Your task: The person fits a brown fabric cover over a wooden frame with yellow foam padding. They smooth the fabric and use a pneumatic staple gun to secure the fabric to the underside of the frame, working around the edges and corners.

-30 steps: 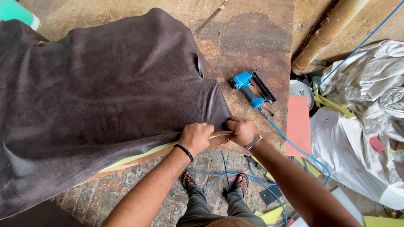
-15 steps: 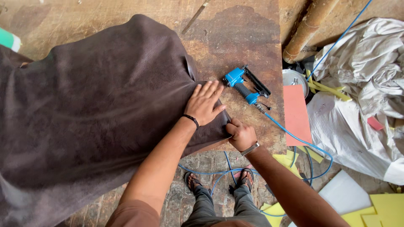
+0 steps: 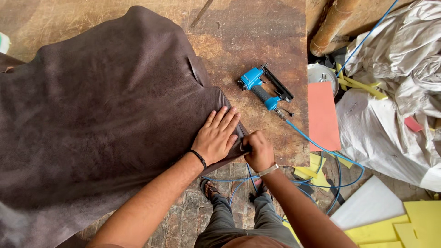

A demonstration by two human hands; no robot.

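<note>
On the worn wooden table [image 3: 257, 27], a large dark brown leather hide [image 3: 101, 124] lay spread, draped over the near edge and covering most of the left part of the top. The left hand [image 3: 217, 136] rested flat and open on the hide's right corner, fingers spread, apparently pressing the leather down so it would not slip. Just right of that hand, touching the same corner at the table's edge, the right hand [image 3: 257, 150] was closed into a fist, pinching the hide's edge, likely to pull it taut against the flattening palm. Further right of the hide, on bare wood, a blue pneumatic staple gun [image 3: 264, 87] lay on its side, its blue air hose [image 3: 317, 147] trailing off the table's edge toward the floor. Beyond the table's right edge stood a flat salmon-pink rectangular sheet [image 3: 324, 115], crumpled white cloth [image 3: 390, 110], and yellow foam pieces [image 3: 413, 225]. No labels could be made out.
</note>
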